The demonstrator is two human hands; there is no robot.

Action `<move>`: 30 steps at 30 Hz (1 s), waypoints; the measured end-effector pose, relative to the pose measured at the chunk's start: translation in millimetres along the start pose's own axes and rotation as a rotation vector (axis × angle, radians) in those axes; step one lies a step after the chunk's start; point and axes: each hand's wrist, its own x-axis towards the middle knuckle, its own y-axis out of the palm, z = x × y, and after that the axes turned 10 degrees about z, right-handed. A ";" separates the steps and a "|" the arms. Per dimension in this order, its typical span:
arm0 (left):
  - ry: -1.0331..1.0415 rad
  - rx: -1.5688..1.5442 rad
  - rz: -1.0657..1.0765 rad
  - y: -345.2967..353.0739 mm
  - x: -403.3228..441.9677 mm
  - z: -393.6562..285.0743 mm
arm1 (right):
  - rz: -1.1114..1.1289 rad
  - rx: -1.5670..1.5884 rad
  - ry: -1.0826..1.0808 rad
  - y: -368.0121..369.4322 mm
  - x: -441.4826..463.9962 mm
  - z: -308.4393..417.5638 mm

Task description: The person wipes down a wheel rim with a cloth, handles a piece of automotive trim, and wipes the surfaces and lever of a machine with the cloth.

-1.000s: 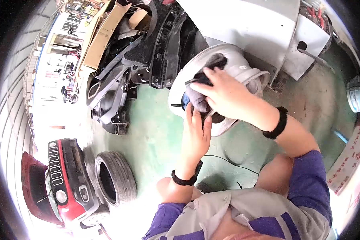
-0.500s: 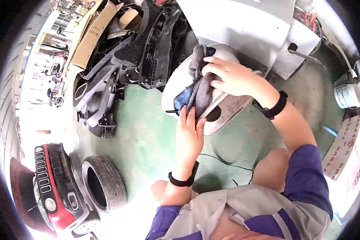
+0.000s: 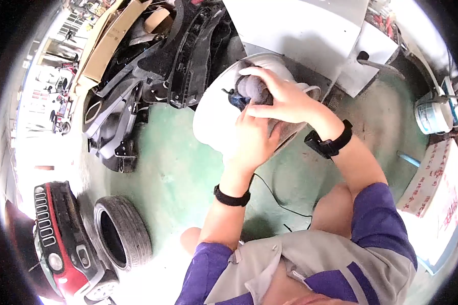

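A grey cloth, bunched into a compact wad with a dark blue part at its left, lies over a white rounded seat-like object. My right hand curves around the cloth's right side, thumb below and fingers above. Just under the wad, my left hand is pressed to the cloth's lower edge, its fingertips partly hidden behind my right hand. Both wrists wear black bands.
Black plastic car parts and a cardboard box are at the upper left. A tire stands beside a red car front. White cabinet above; white bucket at right; a thin cable on the green floor.
The cloth has gone from spread and draped to bunched up. My left hand has moved up against it, and my right hand now cups it. The view has shifted slightly.
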 end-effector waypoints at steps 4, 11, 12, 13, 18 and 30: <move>-0.104 -0.076 -0.091 -15.9 -34.9 5.9 | -0.045 -0.069 0.043 26.7 1.5 23.0; -0.128 0.103 -0.402 -22.0 -83.8 17.8 | 0.022 -0.118 0.069 28.9 4.2 26.8; -0.199 0.125 -0.372 -24.8 -90.5 18.6 | -0.172 -0.160 -0.045 24.8 6.1 3.4; -0.214 0.152 -0.342 -26.4 -96.4 21.4 | -0.222 -0.290 0.057 13.6 6.5 -18.9; -0.144 0.146 -0.175 -31.4 -107.1 32.3 | -0.010 -0.342 0.372 2.0 -12.6 -44.5; -0.059 0.023 -0.172 -43.5 -98.4 26.9 | 0.233 -0.295 0.045 22.7 33.5 35.4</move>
